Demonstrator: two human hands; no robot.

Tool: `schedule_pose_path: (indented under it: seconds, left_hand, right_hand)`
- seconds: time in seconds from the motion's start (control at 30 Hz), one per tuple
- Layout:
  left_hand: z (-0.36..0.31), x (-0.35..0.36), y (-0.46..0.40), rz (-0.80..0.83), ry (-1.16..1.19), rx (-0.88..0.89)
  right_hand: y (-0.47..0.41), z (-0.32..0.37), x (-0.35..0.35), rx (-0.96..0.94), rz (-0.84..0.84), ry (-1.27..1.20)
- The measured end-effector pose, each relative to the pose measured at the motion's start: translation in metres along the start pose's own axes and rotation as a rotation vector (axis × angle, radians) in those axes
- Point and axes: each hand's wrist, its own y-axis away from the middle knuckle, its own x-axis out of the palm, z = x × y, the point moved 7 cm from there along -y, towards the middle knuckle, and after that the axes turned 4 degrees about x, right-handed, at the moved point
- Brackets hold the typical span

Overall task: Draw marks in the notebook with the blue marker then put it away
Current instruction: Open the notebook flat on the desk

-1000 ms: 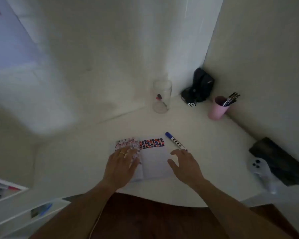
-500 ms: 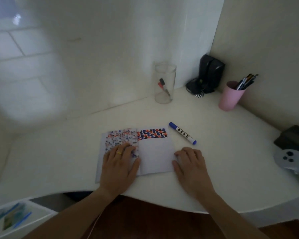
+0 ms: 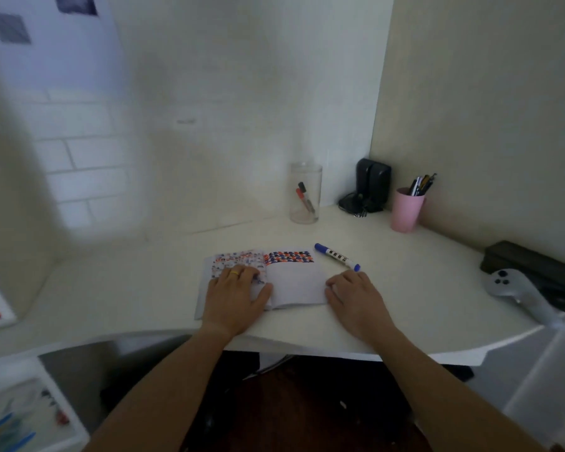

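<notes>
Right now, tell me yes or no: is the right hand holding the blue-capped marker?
No: the blue-capped marker lies on the white desk, and the right hand rests flat just below it.

A home study corner, dimly lit. A white curved desk [image 3: 405,288] fits into the angle of two plain walls, with white brick-pattern tiles [image 3: 79,158] on the far left wall. At the far edge of the desk stand a clear jar [image 3: 305,194] holding two markers, a pink cup [image 3: 406,210] full of pens, and a small black device with cords [image 3: 371,187]. A white game controller [image 3: 516,291] lies at the right, an open notebook [image 3: 294,282] in the middle, and white shelves [image 3: 13,412] sit low at the near left
</notes>
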Motion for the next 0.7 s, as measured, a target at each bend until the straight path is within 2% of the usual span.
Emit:
schedule_pose_path:
  seconds: [0.3,0.5,0.6,0.7]
  left_hand:
    - [0.000,0.001,0.003,0.025,-0.045,0.032]
    - [0.000,-0.003,-0.035,0.202,-0.082,0.133]
    - [0.006,-0.010,-0.068,0.244,-0.052,0.176]
    - [0.012,-0.002,-0.099,0.291,-0.018,0.207]
  right_hand:
    - [0.002,0.001,0.000,0.019,0.033,0.023]
    - [-0.029,-0.005,-0.005,0.002,0.124,-0.039]
    - [-0.061,-0.012,-0.016,0.032,0.027,-0.128]
    - [-0.089,-0.019,-0.013,0.105,-0.021,-0.030]
